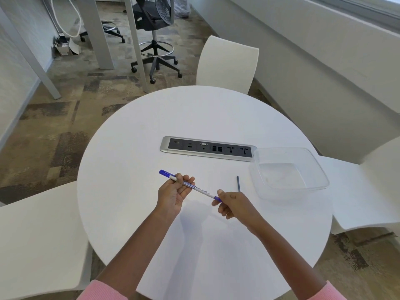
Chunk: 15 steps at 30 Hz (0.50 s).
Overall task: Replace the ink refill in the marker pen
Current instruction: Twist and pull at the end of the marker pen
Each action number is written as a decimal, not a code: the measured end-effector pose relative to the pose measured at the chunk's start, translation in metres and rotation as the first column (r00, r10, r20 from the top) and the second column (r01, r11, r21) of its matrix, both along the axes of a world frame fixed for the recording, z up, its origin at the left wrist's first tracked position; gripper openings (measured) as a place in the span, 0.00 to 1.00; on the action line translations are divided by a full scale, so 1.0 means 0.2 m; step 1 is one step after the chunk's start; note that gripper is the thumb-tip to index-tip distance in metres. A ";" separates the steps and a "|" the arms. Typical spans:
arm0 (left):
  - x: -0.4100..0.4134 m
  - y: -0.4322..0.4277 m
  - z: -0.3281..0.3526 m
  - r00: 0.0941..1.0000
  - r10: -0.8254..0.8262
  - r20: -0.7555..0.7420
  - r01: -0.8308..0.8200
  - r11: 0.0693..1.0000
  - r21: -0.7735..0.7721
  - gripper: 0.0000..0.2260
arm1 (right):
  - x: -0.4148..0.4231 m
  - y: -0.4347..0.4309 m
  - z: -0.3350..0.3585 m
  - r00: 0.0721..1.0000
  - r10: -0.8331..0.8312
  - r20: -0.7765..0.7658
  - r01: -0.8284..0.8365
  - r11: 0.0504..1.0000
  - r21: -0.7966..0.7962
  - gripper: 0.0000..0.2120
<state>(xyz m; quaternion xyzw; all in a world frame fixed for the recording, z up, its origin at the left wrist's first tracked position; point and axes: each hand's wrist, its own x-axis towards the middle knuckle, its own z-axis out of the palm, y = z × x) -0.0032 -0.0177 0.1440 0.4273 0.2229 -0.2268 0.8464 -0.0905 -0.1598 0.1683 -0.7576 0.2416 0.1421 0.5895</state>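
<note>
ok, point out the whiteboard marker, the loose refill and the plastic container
whiteboard marker (200, 190), head view, on the white barrel by the print.
loose refill (238, 183), head view, mid-length.
plastic container (311, 152), head view, far right rim.

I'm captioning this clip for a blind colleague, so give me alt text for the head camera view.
Two bare hands hold a blue and white whiteboard marker pen above a round white table: the left hand grips its barrel, the right hand its rear end. A thin dark grey refill stick lies beside an empty clear plastic container.

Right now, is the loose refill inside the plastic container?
No, the grey refill lies on the bare table, just left of the clear container and outside it.
</note>
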 end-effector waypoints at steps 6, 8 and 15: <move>0.00 0.01 0.01 1.000 0.011 -0.024 -0.011 1.000 0.014 0.07 | -0.05 0.03 -0.05 0.954 0.163 0.250 -0.009 0.853 -0.522 0.04; 0.00 0.00 0.02 0.999 0.017 -0.030 -0.016 1.000 0.014 0.07 | -0.05 0.04 -0.06 0.927 0.228 0.299 0.009 0.781 -0.624 0.03; 0.00 0.02 0.00 1.000 0.018 -0.010 -0.018 1.000 -0.011 0.08 | -0.06 0.05 -0.05 0.934 0.225 0.277 -0.010 0.793 -0.609 0.11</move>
